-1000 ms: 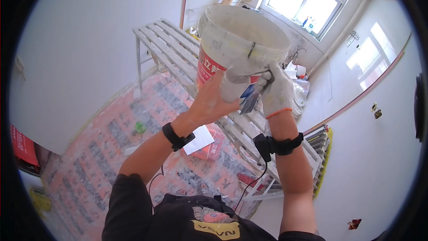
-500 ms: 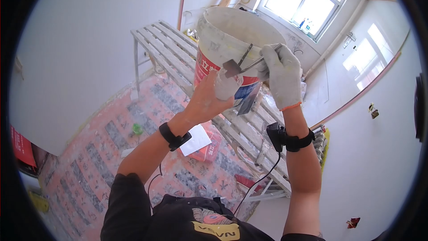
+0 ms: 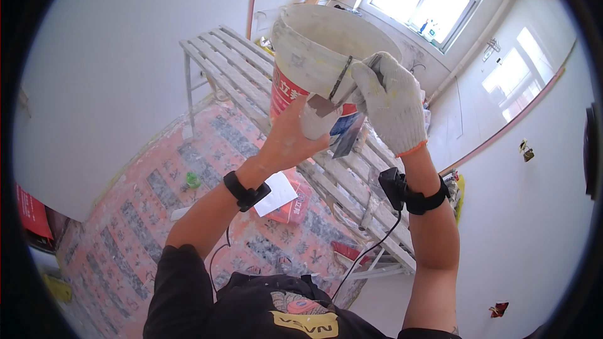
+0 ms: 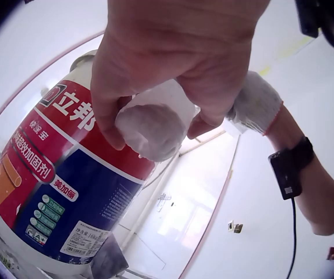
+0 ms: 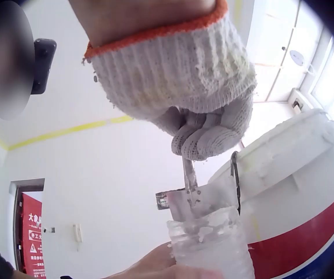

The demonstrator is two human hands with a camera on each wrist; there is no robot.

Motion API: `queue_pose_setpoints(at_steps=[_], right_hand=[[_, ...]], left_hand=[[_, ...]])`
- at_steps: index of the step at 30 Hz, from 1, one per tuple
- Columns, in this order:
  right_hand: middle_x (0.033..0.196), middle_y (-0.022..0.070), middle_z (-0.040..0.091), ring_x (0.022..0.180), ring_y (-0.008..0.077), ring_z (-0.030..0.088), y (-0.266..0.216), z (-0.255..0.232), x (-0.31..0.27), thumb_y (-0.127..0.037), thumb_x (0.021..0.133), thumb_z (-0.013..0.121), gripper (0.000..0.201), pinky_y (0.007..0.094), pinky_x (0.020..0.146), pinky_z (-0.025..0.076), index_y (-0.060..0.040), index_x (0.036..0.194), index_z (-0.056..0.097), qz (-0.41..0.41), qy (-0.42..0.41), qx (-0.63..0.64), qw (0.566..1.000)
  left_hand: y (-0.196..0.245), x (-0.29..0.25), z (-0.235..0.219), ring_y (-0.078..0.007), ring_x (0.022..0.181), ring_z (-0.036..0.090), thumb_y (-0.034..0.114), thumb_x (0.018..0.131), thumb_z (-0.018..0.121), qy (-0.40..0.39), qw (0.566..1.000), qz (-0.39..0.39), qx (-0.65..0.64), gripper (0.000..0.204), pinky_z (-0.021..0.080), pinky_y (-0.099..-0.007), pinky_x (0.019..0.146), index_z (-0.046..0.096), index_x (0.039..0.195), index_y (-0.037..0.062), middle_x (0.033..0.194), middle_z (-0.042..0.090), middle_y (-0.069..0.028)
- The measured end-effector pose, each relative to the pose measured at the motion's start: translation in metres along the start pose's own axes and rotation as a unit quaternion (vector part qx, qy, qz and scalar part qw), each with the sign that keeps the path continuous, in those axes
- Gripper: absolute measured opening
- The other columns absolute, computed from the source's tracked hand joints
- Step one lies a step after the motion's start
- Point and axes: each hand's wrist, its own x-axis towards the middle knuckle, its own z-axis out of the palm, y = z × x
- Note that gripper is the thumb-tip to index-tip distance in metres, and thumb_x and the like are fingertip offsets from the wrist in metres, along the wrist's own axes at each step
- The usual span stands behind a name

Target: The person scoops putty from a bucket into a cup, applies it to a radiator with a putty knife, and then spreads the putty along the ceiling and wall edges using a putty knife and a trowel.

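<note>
My bare left hand (image 3: 289,141) grips a small whitish plastic container (image 3: 316,124) beside the large white bucket (image 3: 301,53); the left wrist view shows fingers and thumb round its sides, whitish material at its end. In a white knitted glove, my right hand (image 3: 392,103) holds a thin-handled scraper. Its flat blade (image 5: 205,200) is at the small container's ribbed mouth in the right wrist view. The bucket, with its red and blue label (image 4: 85,174), stands on a slatted bench (image 3: 235,78). A dark stick (image 3: 340,78) lies against the bucket's rim.
A grey flat plate (image 3: 348,141) is beside the bucket's lower side. White paper (image 3: 276,194) and a red package (image 3: 295,207) lie on the stained floor below. A window (image 3: 427,0) is beyond the bench, and a glossy wall panel stands at right.
My right hand has moved from low beside the bucket up and outward, bringing the scraper's blade to the small container. Now its wrist is turned more. My left hand keeps its hold on the container.
</note>
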Motion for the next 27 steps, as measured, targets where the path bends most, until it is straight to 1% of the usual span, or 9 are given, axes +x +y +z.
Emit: queue_pose_setpoints(at_steps=[7,9,10,12,16,18,22,24,27], right_hand=[[0.080,0.0222,0.068,0.076,0.0388,0.068,0.027,0.008,0.002,-0.023,0.094,0.064,0.025,0.0445,0.070,0.053,0.0013,0.091,0.064,-0.008,-0.042,-0.020,0.999],[0.068,0.0079,0.064,0.060,0.0110,0.059,0.032,0.015,-0.001,-0.022,0.097,0.064,0.026,0.0295,0.056,0.048,0.0029,0.089,0.064,-0.064,-0.066,-0.080,0.993],[0.068,0.0079,0.064,0.060,0.0110,0.059,0.032,0.015,-0.001,-0.022,0.097,0.064,0.026,0.0295,0.056,0.048,0.0029,0.089,0.064,-0.063,-0.067,-0.080,0.993],[0.084,0.0252,0.068,0.080,0.0431,0.067,0.031,0.017,0.000,-0.024,0.091,0.065,0.026,0.0457,0.073,0.053,0.0019,0.091,0.065,-0.026,-0.074,-0.070,0.994],[0.086,0.0259,0.068,0.082,0.0435,0.067,0.028,0.018,0.001,-0.025,0.090,0.065,0.027,0.0459,0.075,0.054,0.0020,0.092,0.068,0.015,-0.108,-0.048,0.993],[0.088,0.0261,0.069,0.083,0.0429,0.067,0.024,0.020,-0.003,-0.025,0.091,0.065,0.028,0.0459,0.077,0.054,0.0025,0.092,0.070,-0.060,-0.100,-0.105,0.988],[0.090,0.0262,0.069,0.084,0.0416,0.067,0.028,0.016,0.001,-0.026,0.089,0.066,0.029,0.0448,0.079,0.054,0.0021,0.097,0.071,-0.048,-0.113,-0.123,0.985],[0.091,0.0219,0.072,0.085,0.0339,0.070,0.029,0.009,0.004,-0.026,0.089,0.068,0.032,0.0401,0.080,0.054,0.0008,0.104,0.073,0.004,-0.177,-0.080,0.981],[0.091,0.0156,0.074,0.084,0.0223,0.071,0.034,0.001,0.002,-0.027,0.089,0.069,0.033,0.0349,0.079,0.055,-0.0007,0.108,0.074,0.007,-0.143,0.005,0.990]], left_hand=[[0.009,0.002,0.000,-0.0330,0.115,0.063,0.017,0.078,0.076,-0.031,0.997,-0.045,-0.053,0.068,0.049,-0.0414,0.101,0.047,0.137,-0.0006,0.124,0.064,-0.0204],[0.007,0.001,0.003,-0.0324,0.116,0.063,0.016,0.078,0.075,-0.027,0.997,-0.046,-0.058,0.067,0.049,-0.0411,0.101,0.048,0.137,-0.0003,0.124,0.064,-0.0201],[0.003,0.002,0.005,-0.0311,0.115,0.063,0.015,0.078,0.075,-0.024,0.997,-0.041,-0.062,0.067,0.049,-0.0407,0.101,0.047,0.137,0.0000,0.124,0.064,-0.0195],[-0.002,0.002,0.006,-0.0298,0.115,0.063,0.015,0.078,0.074,-0.020,0.997,-0.037,-0.065,0.067,0.049,-0.0403,0.101,0.047,0.137,0.0004,0.124,0.064,-0.0189],[0.002,0.002,0.005,-0.0277,0.114,0.063,0.014,0.079,0.074,-0.030,0.997,-0.054,-0.053,0.066,0.049,-0.0397,0.099,0.047,0.137,0.0012,0.124,0.064,-0.0176],[0.002,0.003,0.006,-0.0275,0.114,0.063,0.014,0.079,0.074,-0.034,0.997,-0.058,-0.046,0.066,0.049,-0.0397,0.099,0.047,0.137,0.0013,0.124,0.063,-0.0175],[0.001,0.004,0.007,-0.0280,0.115,0.062,0.014,0.079,0.074,-0.029,0.997,-0.037,-0.057,0.066,0.049,-0.0402,0.099,0.047,0.137,0.0011,0.124,0.063,-0.0181],[-0.001,0.005,0.007,-0.0280,0.116,0.062,0.015,0.078,0.075,-0.035,0.997,-0.038,-0.056,0.067,0.049,-0.0402,0.100,0.047,0.138,0.0010,0.125,0.063,-0.0183],[-0.004,0.005,0.007,-0.0278,0.119,0.060,0.017,0.078,0.078,-0.048,0.997,-0.043,-0.047,0.070,0.048,-0.0397,0.102,0.047,0.139,0.0005,0.129,0.061,-0.0180]])
